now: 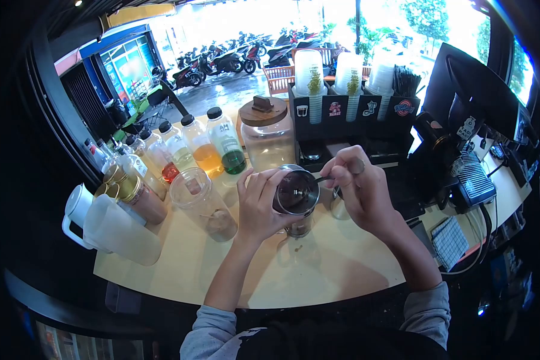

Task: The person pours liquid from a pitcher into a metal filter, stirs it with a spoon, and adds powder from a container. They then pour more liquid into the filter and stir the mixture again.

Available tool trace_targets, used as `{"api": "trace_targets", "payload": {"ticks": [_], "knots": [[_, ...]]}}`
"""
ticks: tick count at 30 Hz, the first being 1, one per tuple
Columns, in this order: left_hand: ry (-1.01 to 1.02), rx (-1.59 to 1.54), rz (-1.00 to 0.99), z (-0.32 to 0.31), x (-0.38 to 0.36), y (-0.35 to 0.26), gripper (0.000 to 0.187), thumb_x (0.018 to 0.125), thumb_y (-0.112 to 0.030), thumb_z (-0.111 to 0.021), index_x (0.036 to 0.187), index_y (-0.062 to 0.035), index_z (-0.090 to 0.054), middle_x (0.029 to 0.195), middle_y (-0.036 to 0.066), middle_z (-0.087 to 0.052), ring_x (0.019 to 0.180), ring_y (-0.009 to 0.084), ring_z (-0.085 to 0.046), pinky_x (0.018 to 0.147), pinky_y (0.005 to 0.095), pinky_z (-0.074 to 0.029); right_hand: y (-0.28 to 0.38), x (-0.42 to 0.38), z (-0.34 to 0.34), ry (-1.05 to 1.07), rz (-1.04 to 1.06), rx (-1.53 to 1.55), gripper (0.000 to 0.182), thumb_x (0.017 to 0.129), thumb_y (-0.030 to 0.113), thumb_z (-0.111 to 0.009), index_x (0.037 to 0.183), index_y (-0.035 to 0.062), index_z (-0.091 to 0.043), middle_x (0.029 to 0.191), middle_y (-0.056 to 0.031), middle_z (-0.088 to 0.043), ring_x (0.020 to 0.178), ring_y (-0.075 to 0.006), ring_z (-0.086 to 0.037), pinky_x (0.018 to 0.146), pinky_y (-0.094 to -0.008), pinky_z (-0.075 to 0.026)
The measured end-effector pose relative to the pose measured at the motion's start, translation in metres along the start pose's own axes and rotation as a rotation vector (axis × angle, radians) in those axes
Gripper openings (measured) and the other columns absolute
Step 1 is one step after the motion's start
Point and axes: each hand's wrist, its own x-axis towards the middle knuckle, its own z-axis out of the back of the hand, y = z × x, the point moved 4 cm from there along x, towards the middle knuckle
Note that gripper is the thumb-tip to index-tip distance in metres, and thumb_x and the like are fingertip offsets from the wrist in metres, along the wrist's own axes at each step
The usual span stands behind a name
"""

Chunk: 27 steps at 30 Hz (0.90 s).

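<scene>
My left hand [259,201] is wrapped round a clear glass [297,191] holding something dark, its mouth facing me. In my right hand [361,192] a thin dark-handled utensil [324,178], which looks like a spoon, is pinched; its far end reaches to the glass's rim, and its tip is hard to make out. Under the glass stands a clear vessel [300,228] with brown contents, partly hidden. To the left of my left hand is an open clear plastic jar [192,195] with brown contents low inside. Behind my right hand a metal cup [340,207] shows in part.
Bottles of coloured liquid, such as a green one [233,159], line the back left beside a wood-lidded jar [264,141]. Pitchers [123,234] stand at left. A black cup holder [354,129] is at the back; a checked cloth [449,243] lies at right.
</scene>
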Motion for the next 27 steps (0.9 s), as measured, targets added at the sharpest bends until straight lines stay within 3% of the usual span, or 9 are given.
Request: {"api": "trace_targets", "payload": {"ticks": [1, 3, 5, 7, 8, 13, 19, 21, 27], "knots": [[0.000, 0.000, 0.000, 0.000, 0.000, 0.001, 0.087, 0.043, -0.035, -0.091, 0.119, -0.0111, -0.055, 0.110, 0.004, -0.059, 0.105, 0.0229, -0.057, 0.102, 0.0483, -0.034, 0.000, -0.001, -0.001, 0.000, 0.000, 0.000, 0.014, 0.100, 0.013, -0.047, 0.095, 0.0004, -0.046, 0.085, -0.0112, -0.065, 0.073, -0.0116, -0.064, 0.067, -0.0259, -0.051], [-0.003, -0.002, -0.013, -0.002, -0.001, 0.001, 0.088, 0.043, -0.035, -0.091, 0.119, -0.0112, -0.055, 0.111, 0.004, -0.059, 0.106, 0.0229, -0.056, 0.102, 0.0484, -0.033, 0.001, -0.006, -0.008, 0.049, 0.054, 0.048, 0.019, 0.091, 0.014, -0.063, 0.094, 0.0011, -0.050, 0.074, -0.0124, -0.060, 0.062, -0.0232, -0.063, 0.058, -0.0309, -0.049], [-0.003, -0.008, 0.001, -0.003, -0.002, 0.002, 0.088, 0.043, -0.035, -0.091, 0.120, -0.0112, -0.055, 0.111, 0.004, -0.059, 0.106, 0.0230, -0.056, 0.102, 0.0483, -0.033, 0.004, -0.008, -0.009, 0.107, 0.010, 0.081, 0.023, 0.087, 0.016, -0.069, 0.093, 0.0015, -0.052, 0.076, -0.0118, -0.061, 0.063, -0.0226, -0.063, 0.059, -0.0318, -0.049], [-0.002, -0.012, 0.017, -0.002, -0.003, 0.003, 0.088, 0.043, -0.035, -0.091, 0.120, -0.0113, -0.055, 0.111, 0.004, -0.059, 0.107, 0.0230, -0.056, 0.103, 0.0483, -0.033, 0.008, -0.008, -0.006, 0.069, 0.208, 0.020, 0.022, 0.084, 0.013, -0.072, 0.090, 0.0009, -0.054, 0.077, -0.0105, -0.061, 0.065, -0.0211, -0.062, 0.060, -0.0314, -0.049], [-0.004, -0.013, 0.015, 0.000, -0.003, 0.003, 0.086, 0.045, -0.037, -0.091, 0.119, -0.0112, -0.055, 0.111, 0.004, -0.058, 0.106, 0.0225, -0.056, 0.103, 0.0484, -0.033, 0.008, -0.007, -0.002, 0.048, 0.169, 0.031, 0.022, 0.081, 0.011, -0.074, 0.089, 0.0002, -0.056, 0.077, -0.0094, -0.061, 0.068, -0.0192, -0.062, 0.061, -0.0303, -0.049], [-0.018, -0.018, 0.006, 0.000, -0.004, 0.003, 0.084, 0.048, -0.040, -0.090, 0.119, -0.0109, -0.055, 0.110, 0.004, -0.057, 0.104, 0.0223, -0.056, 0.103, 0.0483, -0.033, 0.004, -0.013, 0.001, 0.133, 0.167, 0.077, 0.019, 0.080, 0.008, -0.074, 0.087, 0.0005, -0.058, 0.086, -0.0092, -0.066, 0.074, -0.0140, -0.066, 0.064, -0.0255, -0.052], [-0.045, -0.059, 0.022, 0.001, -0.006, 0.006, 0.084, 0.049, -0.041, -0.089, 0.119, -0.0107, -0.055, 0.110, 0.004, -0.058, 0.105, 0.0222, -0.056, 0.103, 0.0485, -0.033, 0.001, -0.018, 0.004, 0.082, 0.194, 0.129, 0.022, 0.078, 0.013, -0.077, 0.087, 0.0002, -0.062, 0.083, -0.0079, -0.065, 0.068, -0.0157, -0.062, 0.059, -0.0272, -0.049], [-0.039, -0.039, 0.016, -0.001, -0.008, 0.007, 0.085, 0.049, -0.041, -0.089, 0.120, -0.0107, -0.054, 0.111, 0.004, -0.058, 0.105, 0.0224, -0.056, 0.103, 0.0484, -0.033, 0.003, -0.023, -0.001, 0.139, 0.197, 0.111, 0.022, 0.077, 0.014, -0.078, 0.087, 0.0008, -0.063, 0.084, -0.0087, -0.066, 0.071, -0.0174, -0.065, 0.060, -0.0278, -0.050], [-0.073, -0.050, -0.015, -0.001, -0.010, 0.004, 0.085, 0.049, -0.040, -0.090, 0.121, -0.0109, -0.054, 0.111, 0.004, -0.059, 0.105, 0.0220, -0.057, 0.103, 0.0478, -0.033, 0.009, -0.026, 0.009, 0.002, 0.264, 0.103, 0.022, 0.076, 0.016, -0.078, 0.085, 0.0018, -0.064, 0.086, -0.0095, -0.067, 0.077, -0.0221, -0.068, 0.063, -0.0305, -0.054]]}}
